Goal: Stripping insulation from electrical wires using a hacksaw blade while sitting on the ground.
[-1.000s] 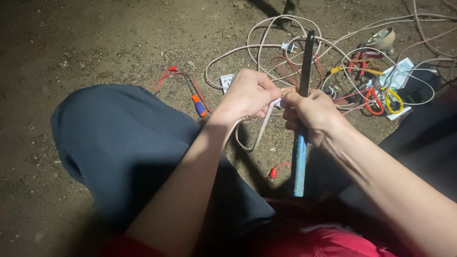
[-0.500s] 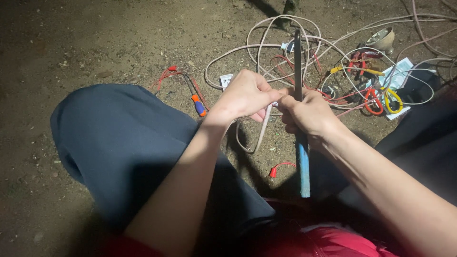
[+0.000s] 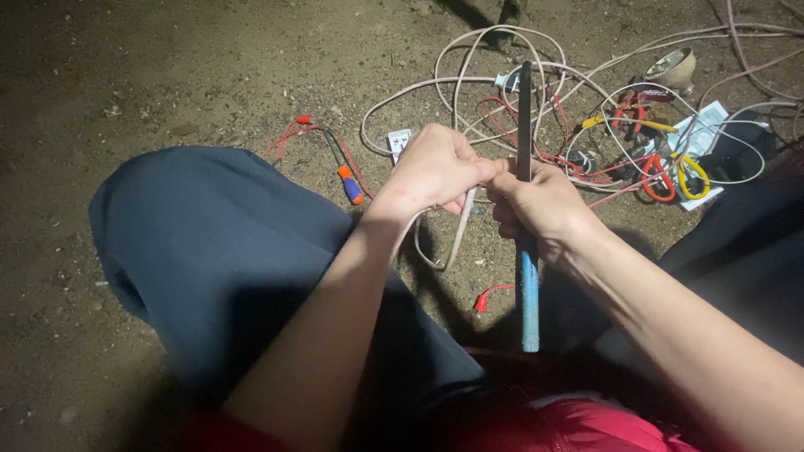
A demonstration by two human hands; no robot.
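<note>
Gripping a long tool (image 3: 526,276) with a blue handle and a dark metal shaft, the right hand (image 3: 536,209) is closed into a fist around its middle; the handle hangs below the fist toward the person's body and the shaft stands up past the knuckles, nearly upright. The left hand (image 3: 431,172) sits just beside the right, knuckles nearly touching, its fingers curled shut on a pale cable (image 3: 459,230) that drops beneath the palm in a loop over the dirt. Whether the cable's end meets the tool's shaft between the 2 hands cannot be told, since the fingers cover that spot.

Left of the left hand, near its wrist, lies a small screwdriver (image 3: 347,180) with an orange and blue handle among thin red wires (image 3: 289,134). Below the hands, on the ground (image 3: 167,67), lies a short red wire piece (image 3: 490,295). Beyond the hands, a tangle of white cable loops (image 3: 494,50) spreads over the ground. Farther right of the right hand lie pliers with red and yellow handles (image 3: 670,172) on a white sheet, and a round lamp fitting (image 3: 674,67) behind them. The person's knee in dark blue trousers (image 3: 218,251) fills the space under the left forearm.
</note>
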